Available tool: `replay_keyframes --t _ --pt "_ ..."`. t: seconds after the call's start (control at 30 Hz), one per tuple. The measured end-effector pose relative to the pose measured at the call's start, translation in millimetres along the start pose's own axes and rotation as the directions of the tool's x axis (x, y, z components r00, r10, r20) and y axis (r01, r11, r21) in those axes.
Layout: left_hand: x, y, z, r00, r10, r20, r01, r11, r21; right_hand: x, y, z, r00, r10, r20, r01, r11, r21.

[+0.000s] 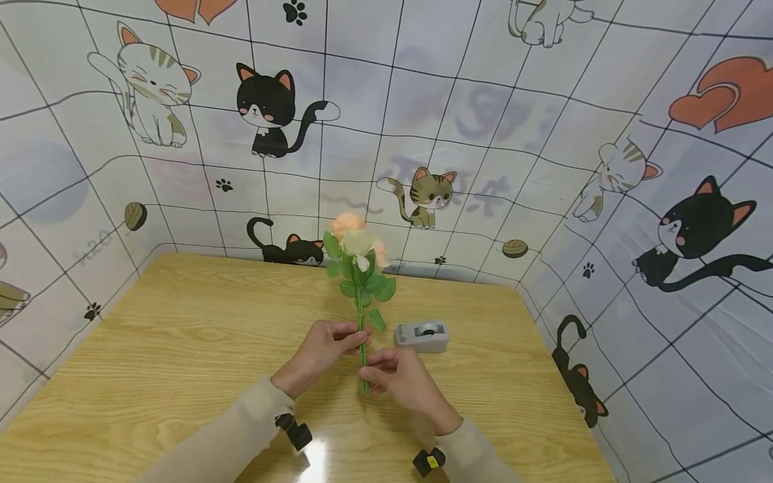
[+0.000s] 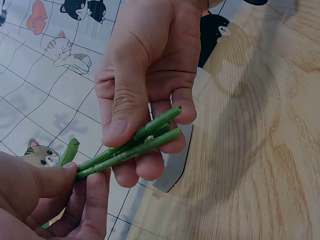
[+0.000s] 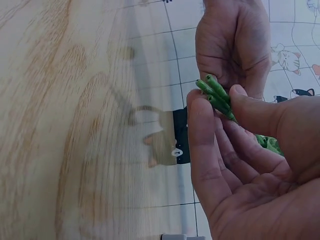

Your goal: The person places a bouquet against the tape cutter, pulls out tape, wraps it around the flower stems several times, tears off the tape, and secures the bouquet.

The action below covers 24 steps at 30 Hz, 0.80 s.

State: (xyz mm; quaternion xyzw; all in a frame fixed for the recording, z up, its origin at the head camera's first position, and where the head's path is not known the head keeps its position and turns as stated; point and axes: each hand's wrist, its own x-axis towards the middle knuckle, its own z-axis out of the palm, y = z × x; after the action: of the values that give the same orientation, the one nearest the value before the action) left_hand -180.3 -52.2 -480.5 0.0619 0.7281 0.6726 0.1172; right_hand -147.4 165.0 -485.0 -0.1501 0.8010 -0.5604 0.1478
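A small bunch of roses (image 1: 357,243) in peach and cream, with green leaves, stands upright over the table. My left hand (image 1: 329,349) pinches its green stems (image 2: 130,150) between thumb and fingers, partway down. Below it, my right hand (image 1: 404,381) holds the same stems near their cut ends, the thumb pressing on them. Three stem ends (image 3: 214,92) lie side by side at the right fingertips in the right wrist view. Just right of the stems sits a grey tape dispenser (image 1: 421,337) with a roll in it, touched by neither hand.
The wooden table (image 1: 199,349) spreads under both hands. Behind it and to the right hangs a white gridded cloth (image 1: 356,114) printed with cartoon cats. Small black devices (image 1: 294,431) are worn at both wrists.
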Motion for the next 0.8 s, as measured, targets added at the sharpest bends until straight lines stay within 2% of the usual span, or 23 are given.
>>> replay_keyframes --t 0.2,0.43,0.67,0.8 --pt "-1.2 1.0 1.3 0.999 0.020 0.045 -0.020 1.000 -0.005 -1.0 0.5 -2.7 1.000 0.007 0.010 -0.007 1.000 0.021" --pt "-3.0 -2.4 0.5 0.999 0.024 0.047 -0.024 1.000 -0.016 -2.1 0.7 -0.9 1.000 0.014 -0.024 -0.013 0.999 0.036" --pt "-10.4 -3.4 -0.4 0.998 0.000 0.058 -0.003 0.999 0.047 -4.3 -4.8 -0.1 0.998 0.013 -0.068 -0.010 0.999 0.042" --pt "-12.9 -3.1 1.4 0.998 0.004 0.066 -0.006 0.999 0.036 -4.0 -6.9 -0.1 0.996 0.019 -0.087 -0.015 0.999 0.048"
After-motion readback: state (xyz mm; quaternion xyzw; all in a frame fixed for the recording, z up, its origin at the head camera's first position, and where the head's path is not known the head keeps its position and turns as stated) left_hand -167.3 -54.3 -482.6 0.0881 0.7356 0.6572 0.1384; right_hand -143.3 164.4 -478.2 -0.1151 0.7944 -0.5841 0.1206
